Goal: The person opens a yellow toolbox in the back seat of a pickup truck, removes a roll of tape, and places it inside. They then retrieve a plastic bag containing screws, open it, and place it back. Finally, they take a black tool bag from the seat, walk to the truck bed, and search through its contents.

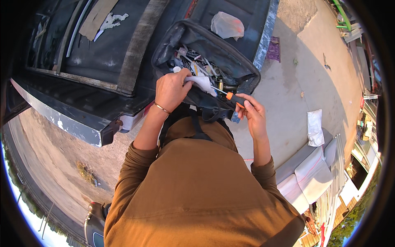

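A screwdriver (235, 99) with a black and orange handle is gripped in my right hand (252, 113), its thin shaft pointing left. My left hand (172, 89) pinches a piece of white cloth or paper (201, 82), which lies against the screwdriver's shaft near the tip. Whether the tip is wrapped in it I cannot tell. Both hands are over the near edge of an open black tool bag (242, 84). Inside the bag lies a jumble of small tools and parts (199, 64), some white, some metallic, too mixed to name singly.
The bag rests on the lowered tailgate (264, 41) of a pickup. A crumpled translucent plastic bag (227, 25) lies beyond it. In the bed are a wooden plank (142, 45) and cardboard (96, 18). Pale sheets (306, 175) and a white sack (315, 127) lie on the ground at right.
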Tool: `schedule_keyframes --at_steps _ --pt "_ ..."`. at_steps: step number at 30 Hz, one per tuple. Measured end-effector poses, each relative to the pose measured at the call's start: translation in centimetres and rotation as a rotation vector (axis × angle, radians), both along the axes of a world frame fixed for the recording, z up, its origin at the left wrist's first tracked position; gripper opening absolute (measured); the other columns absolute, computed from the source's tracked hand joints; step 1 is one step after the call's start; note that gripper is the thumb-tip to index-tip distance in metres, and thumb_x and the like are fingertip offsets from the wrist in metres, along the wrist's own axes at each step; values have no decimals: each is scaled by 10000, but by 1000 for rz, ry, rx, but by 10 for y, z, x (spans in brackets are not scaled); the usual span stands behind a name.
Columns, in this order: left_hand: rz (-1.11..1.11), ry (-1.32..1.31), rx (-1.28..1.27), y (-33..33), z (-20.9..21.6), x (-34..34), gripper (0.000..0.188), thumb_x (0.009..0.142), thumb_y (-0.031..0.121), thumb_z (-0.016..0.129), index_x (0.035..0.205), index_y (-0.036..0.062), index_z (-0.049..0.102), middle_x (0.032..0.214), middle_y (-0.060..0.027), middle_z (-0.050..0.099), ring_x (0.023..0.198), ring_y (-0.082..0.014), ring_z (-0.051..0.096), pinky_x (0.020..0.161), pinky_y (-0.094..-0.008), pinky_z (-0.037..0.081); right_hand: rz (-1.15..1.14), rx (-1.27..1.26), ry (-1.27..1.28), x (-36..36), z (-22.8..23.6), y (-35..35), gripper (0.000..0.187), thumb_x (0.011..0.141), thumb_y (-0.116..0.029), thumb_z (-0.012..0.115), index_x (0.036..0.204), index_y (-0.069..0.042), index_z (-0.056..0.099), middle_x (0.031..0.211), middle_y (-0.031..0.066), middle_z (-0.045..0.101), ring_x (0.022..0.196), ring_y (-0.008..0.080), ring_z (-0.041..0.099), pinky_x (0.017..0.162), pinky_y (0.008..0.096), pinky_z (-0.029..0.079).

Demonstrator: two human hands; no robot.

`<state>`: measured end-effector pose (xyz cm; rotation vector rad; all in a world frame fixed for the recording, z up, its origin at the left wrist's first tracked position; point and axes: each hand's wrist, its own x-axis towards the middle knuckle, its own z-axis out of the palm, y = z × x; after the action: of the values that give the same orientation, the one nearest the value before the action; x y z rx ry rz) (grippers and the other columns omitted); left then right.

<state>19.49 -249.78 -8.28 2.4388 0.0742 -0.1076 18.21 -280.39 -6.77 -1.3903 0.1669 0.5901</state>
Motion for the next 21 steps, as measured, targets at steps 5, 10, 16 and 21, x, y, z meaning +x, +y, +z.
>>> schedule_keyframes --at_steps 5,10,16,21 --pt "315 -133 -92 3 12 13 192 858 161 775 932 9 685 586 -78 474 527 -198 470 556 -340 422 -168 12 67 1 2 -9 352 1084 -216 507 1259 36 679 854 86 665 664 105 570 589 242 449" --pt "364 -297 -204 -10 36 62 202 869 167 776 929 -8 693 581 -27 438 556 -105 416 552 -307 395 -226 19 83 -1 -2 -13 385 1084 -242 493 1253 56 669 840 80 649 647 106 552 562 243 414" --pt "244 -444 -289 -22 53 107 298 899 241 814 1043 -9 739 582 17 404 569 -75 379 528 -291 357 -281 59 81 -3 -7 -14 344 1083 -252 527 1200 26 693 827 65 660 641 98 568 558 239 433" --pt "-73 64 -146 -9 36 51 344 866 240 816 1167 82 758 584 -42 472 548 -175 461 542 -332 389 -368 -127 79 -2 -15 -9 257 1031 -233 673 1122 3 724 743 6 634 592 68 534 525 233 406"
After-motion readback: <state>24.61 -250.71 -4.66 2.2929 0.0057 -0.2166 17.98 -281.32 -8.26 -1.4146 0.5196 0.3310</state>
